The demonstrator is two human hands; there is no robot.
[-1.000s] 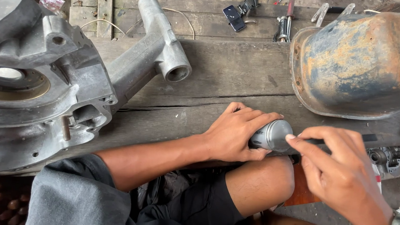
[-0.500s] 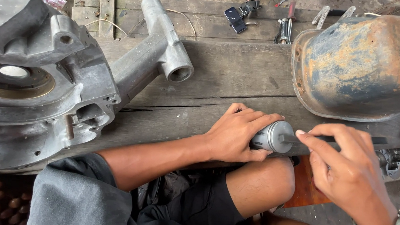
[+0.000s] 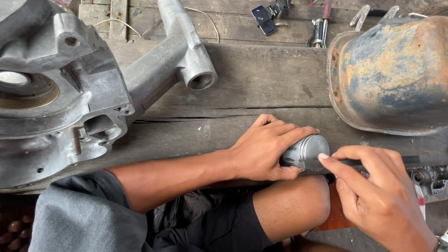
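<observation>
My left hand [image 3: 270,148] wraps around a small grey metal cylinder [image 3: 307,149] lying at the near edge of the wooden workbench [image 3: 259,86]. My right hand [image 3: 383,200] pinches a thin dark tool [image 3: 357,163] whose tip goes into the cylinder's end; the tool is mostly hidden by the fingers. A watch sits on my right wrist. My bare knee is just below the cylinder.
A large grey cast engine casing [image 3: 51,91] with a long tubular arm fills the left. A rusty metal tank shell [image 3: 409,71] lies at the right. Hand tools [image 3: 320,24] and a dark phone-like object [image 3: 264,20] rest at the bench's far edge. Small metal parts [image 3: 433,177] lie at right.
Both hands stay on the cylinder; the right hand has shifted slightly, its fingers now stretched toward the cylinder's end. The view has drifted a little.
</observation>
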